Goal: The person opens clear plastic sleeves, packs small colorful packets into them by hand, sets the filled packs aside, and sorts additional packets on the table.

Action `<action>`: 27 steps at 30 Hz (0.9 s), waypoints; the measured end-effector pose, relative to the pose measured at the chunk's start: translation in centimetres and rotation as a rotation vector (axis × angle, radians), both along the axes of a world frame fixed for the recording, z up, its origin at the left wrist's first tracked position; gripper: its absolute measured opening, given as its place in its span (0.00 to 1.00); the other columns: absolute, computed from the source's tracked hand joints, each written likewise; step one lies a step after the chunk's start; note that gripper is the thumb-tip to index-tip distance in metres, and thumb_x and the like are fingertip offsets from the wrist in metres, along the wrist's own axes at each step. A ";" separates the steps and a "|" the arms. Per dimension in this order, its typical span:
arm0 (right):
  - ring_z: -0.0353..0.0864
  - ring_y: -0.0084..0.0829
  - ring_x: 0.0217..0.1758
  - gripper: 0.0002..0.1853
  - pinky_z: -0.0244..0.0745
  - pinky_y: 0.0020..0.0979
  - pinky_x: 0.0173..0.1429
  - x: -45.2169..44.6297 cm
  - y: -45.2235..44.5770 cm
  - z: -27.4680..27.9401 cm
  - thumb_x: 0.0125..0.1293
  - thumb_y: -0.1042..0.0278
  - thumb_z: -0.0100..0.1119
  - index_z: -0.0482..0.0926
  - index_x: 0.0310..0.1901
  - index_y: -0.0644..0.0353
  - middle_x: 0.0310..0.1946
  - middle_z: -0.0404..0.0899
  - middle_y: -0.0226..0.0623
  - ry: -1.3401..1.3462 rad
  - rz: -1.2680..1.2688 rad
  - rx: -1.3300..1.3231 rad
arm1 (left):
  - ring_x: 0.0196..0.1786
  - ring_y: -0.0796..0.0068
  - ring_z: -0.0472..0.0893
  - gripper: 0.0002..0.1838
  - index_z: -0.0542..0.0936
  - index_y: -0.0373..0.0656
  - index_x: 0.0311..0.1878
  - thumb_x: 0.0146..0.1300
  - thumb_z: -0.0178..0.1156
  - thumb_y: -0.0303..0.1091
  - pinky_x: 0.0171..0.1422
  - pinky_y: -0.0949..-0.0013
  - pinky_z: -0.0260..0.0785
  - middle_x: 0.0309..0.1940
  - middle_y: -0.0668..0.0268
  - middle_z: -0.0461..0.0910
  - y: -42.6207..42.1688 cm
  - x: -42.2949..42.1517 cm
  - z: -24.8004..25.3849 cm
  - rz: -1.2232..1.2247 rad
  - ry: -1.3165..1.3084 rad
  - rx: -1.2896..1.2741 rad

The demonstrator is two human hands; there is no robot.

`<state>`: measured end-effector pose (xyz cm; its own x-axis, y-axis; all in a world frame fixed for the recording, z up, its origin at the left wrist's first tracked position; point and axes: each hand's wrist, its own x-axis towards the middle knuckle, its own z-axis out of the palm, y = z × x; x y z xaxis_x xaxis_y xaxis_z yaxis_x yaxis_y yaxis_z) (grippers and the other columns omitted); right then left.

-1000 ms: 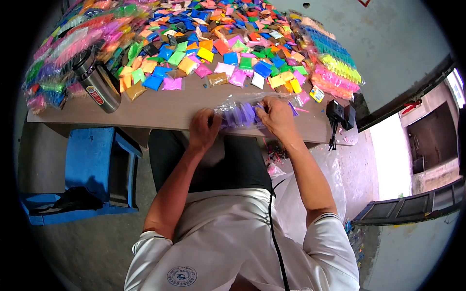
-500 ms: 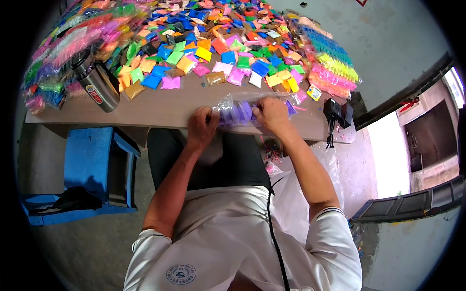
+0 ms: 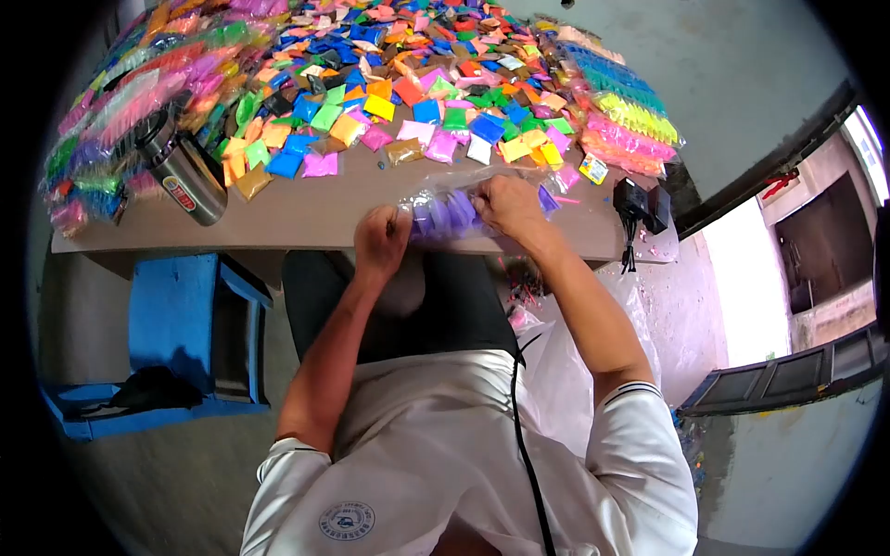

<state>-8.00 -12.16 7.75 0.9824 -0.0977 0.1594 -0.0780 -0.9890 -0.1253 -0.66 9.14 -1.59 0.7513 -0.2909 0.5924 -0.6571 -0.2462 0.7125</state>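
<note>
A clear plastic bag with several purple packets (image 3: 447,214) in it lies at the table's front edge, between my hands. My left hand (image 3: 382,239) is closed on the bag's left end, its fingers curled. Over the right part of the same bag, my right hand (image 3: 510,206) is closed with its fingertips pressed on the plastic. Some purple shows beyond my right hand. Small colourful packets (image 3: 415,133) are heaped on the table just behind the bag.
A steel flask (image 3: 190,176) stands at the left of the table (image 3: 306,215). Bags of colourful packets (image 3: 630,130) lie at the right, near a black adapter with cables (image 3: 640,206). A blue stool (image 3: 171,320) is at the left on the floor.
The view has shifted slightly. Both hands keep hold of the bag, and my right hand has moved slightly left and up along it.
</note>
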 end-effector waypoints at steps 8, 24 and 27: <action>0.81 0.34 0.30 0.10 0.75 0.33 0.38 -6.0 -3.6 3.2 0.63 0.68 0.62 0.84 0.41 0.65 0.28 0.83 0.43 -0.419 -0.022 0.521 | 0.25 0.53 0.68 0.17 0.66 0.35 0.23 0.67 0.57 0.32 0.32 0.57 0.61 0.21 0.52 0.66 0.0 0.0 -0.7 -0.105 0.120 -0.125; 0.72 0.46 0.59 0.19 0.69 0.44 0.63 -5.9 -6.5 -2.1 0.55 0.70 0.67 0.79 0.50 0.58 0.51 0.77 0.41 -0.453 0.260 -0.026 | 0.23 0.77 0.70 0.27 0.71 0.37 0.20 0.74 0.51 0.47 0.29 0.63 0.61 0.15 0.65 0.70 0.6 2.6 0.4 -0.095 0.377 -0.028; 0.75 0.44 0.53 0.13 0.70 0.43 0.59 -5.2 -6.7 -2.1 0.57 0.70 0.65 0.82 0.45 0.59 0.45 0.79 0.40 -0.485 0.280 -0.006 | 0.22 0.79 0.70 0.27 0.72 0.39 0.19 0.74 0.52 0.48 0.29 0.68 0.62 0.16 0.70 0.72 0.6 3.2 0.3 -0.188 0.483 -0.157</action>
<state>-13.18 -18.83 5.65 0.7849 0.1591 0.5989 0.2532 -0.9645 -0.0756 2.56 9.72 -1.33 0.8925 -0.3820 0.2397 -0.2682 -0.0224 0.9631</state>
